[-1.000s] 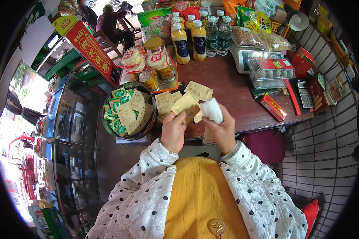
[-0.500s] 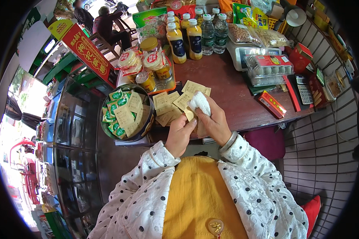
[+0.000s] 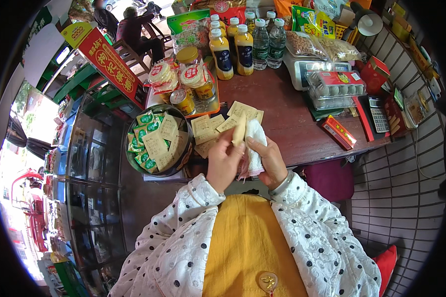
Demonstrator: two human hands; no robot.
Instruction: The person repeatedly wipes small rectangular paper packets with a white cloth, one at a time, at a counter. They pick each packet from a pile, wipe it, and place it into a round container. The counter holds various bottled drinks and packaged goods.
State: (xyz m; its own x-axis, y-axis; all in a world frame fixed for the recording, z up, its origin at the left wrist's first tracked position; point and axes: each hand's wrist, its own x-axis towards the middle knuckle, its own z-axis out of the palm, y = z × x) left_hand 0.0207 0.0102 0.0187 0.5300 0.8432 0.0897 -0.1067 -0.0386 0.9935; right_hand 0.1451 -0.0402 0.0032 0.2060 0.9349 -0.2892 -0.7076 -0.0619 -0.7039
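Note:
My left hand (image 3: pixel 223 163) pinches a small beige packet (image 3: pixel 240 130), seen nearly edge-on, standing up between thumb and fingers. Right beside it, my right hand (image 3: pixel 271 161) grips a white cloth (image 3: pixel 255 143) with a pinkish lower edge. The cloth lies close against the packet; whether they touch I cannot tell. Just beyond my hands, several flat beige packets (image 3: pixel 203 126) are spread on the dark red table (image 3: pixel 282 111). To their left stands a round tin (image 3: pixel 184 161) holding more beige packets (image 3: pixel 155 143) and green sachets (image 3: pixel 146 119).
Juice bottles (image 3: pixel 222 57) and water bottles (image 3: pixel 276 44) stand at the back. An orange tray (image 3: pixel 214 105) carries cans and jars. On the right are a scale (image 3: pixel 293 74), egg cartons (image 3: pixel 334 84), a red-yellow box (image 3: pixel 339 132) and a calculator (image 3: pixel 379 116). A glass cabinet (image 3: pixel 95 148) stands left.
The cloth, bunched over the packet before, now hangs unfolded in my right hand beside it. My left hand has turned the packet upright.

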